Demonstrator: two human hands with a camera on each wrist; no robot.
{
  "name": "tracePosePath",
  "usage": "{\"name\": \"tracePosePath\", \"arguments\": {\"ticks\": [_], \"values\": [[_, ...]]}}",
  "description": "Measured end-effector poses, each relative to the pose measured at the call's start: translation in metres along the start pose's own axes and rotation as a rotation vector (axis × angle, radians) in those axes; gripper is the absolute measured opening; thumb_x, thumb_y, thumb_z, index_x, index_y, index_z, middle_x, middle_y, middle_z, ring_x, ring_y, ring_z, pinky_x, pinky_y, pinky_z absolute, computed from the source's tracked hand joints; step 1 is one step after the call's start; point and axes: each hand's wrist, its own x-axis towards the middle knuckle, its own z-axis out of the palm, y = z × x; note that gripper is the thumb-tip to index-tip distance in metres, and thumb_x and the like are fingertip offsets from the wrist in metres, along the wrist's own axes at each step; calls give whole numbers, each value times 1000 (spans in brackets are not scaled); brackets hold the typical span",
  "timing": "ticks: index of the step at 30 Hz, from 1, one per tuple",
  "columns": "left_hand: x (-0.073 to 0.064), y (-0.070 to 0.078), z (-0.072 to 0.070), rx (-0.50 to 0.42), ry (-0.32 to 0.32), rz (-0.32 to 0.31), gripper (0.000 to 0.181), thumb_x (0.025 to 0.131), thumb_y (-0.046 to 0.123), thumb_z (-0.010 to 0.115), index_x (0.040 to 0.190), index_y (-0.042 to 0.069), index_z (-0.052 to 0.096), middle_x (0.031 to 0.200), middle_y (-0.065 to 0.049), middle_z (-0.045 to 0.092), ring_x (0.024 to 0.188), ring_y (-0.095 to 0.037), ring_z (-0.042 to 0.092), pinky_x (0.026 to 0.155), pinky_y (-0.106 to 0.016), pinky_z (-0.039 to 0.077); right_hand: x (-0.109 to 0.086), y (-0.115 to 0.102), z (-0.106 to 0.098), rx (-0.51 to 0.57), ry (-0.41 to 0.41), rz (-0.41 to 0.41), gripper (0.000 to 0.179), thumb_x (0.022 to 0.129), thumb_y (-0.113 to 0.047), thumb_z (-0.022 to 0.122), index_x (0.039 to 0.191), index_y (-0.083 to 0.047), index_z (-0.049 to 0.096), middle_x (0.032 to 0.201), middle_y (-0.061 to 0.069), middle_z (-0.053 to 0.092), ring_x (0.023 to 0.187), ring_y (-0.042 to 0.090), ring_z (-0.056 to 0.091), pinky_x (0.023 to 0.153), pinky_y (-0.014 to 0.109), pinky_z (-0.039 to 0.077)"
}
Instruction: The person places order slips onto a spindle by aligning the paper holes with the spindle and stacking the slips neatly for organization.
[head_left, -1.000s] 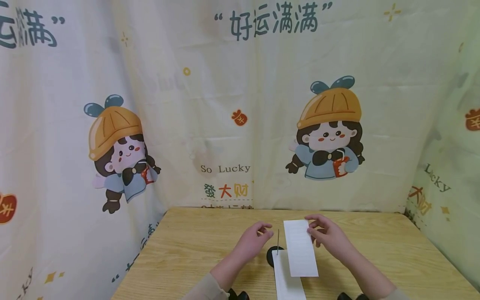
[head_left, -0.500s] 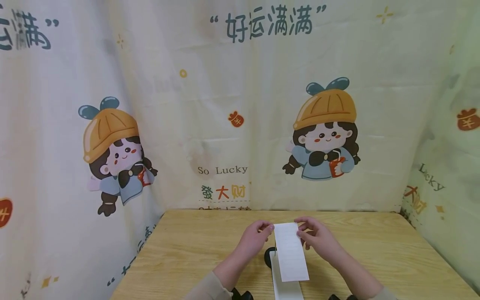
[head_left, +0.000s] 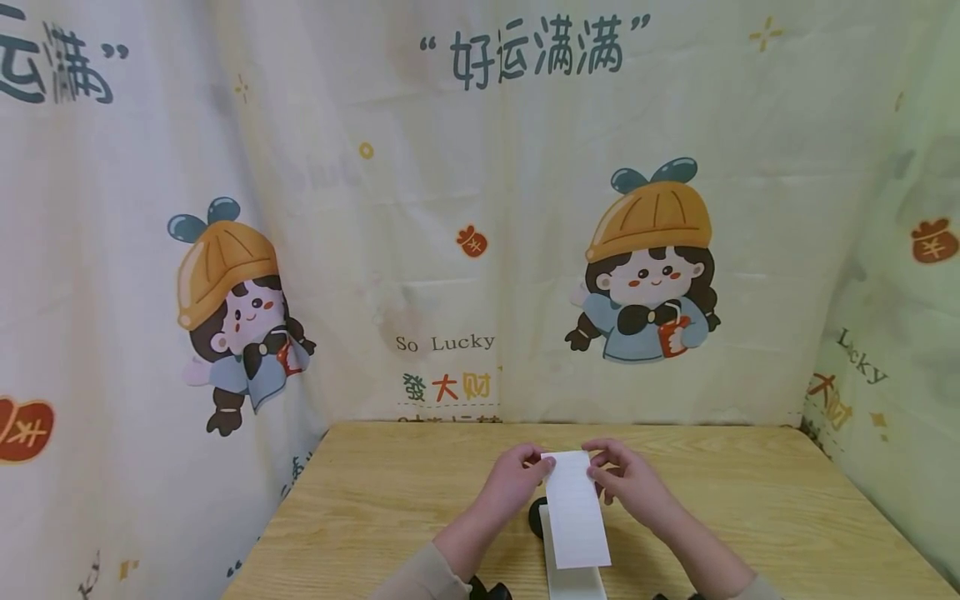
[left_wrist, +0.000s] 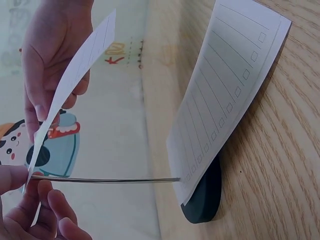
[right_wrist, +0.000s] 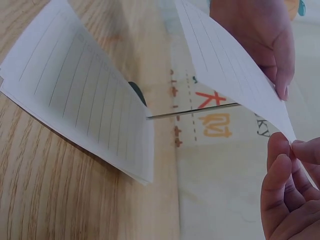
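Note:
A loose white lined paper slip [head_left: 577, 512] hangs tilted between both hands in the head view. My left hand [head_left: 513, 483] pinches its upper left corner between thumb and fingers, and my right hand [head_left: 626, 479] pinches the upper right edge. Behind the slip stands a bill spike with a round black base [head_left: 537, 518]. Its thin metal rod [left_wrist: 105, 180] meets the held slip near my left fingertips; whether the tip pierces the paper cannot be told. Lower on the rod, a small stack of lined slips [right_wrist: 85, 85] with checkboxes is skewered just above the base.
A light wooden table [head_left: 397, 492] carries everything. Printed fabric curtains [head_left: 435, 275] enclose its back and sides. Dark objects [head_left: 491, 590], partly cut off, show by the wrists at the bottom edge.
The slip has moved left and slightly down, from beside the spike to in front of it. My left hand, holding nothing before, has taken hold of its left corner.

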Motion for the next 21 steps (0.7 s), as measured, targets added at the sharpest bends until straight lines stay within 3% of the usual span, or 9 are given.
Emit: {"name": "tracePosePath", "arguments": {"ticks": [6, 21], "values": [[2, 1, 1, 15, -1, -36, 19, 94, 36, 68, 94, 17, 69, 87, 3, 60, 78, -14, 56, 65, -32, 45, 0, 0, -1, 5, -6, 3, 35, 96, -9, 64, 129, -3, 55, 98, 14, 58, 72, 23, 61, 59, 32, 52], [3, 0, -1, 29, 8, -43, 19, 94, 37, 67, 92, 18, 67, 87, 2, 59, 76, -16, 54, 63, -32, 43, 2, -4, 2, -4, 18, 29, 35, 95, -10, 66, 129, -5, 56, 98, 12, 58, 74, 25, 60, 61, 35, 53]]}}
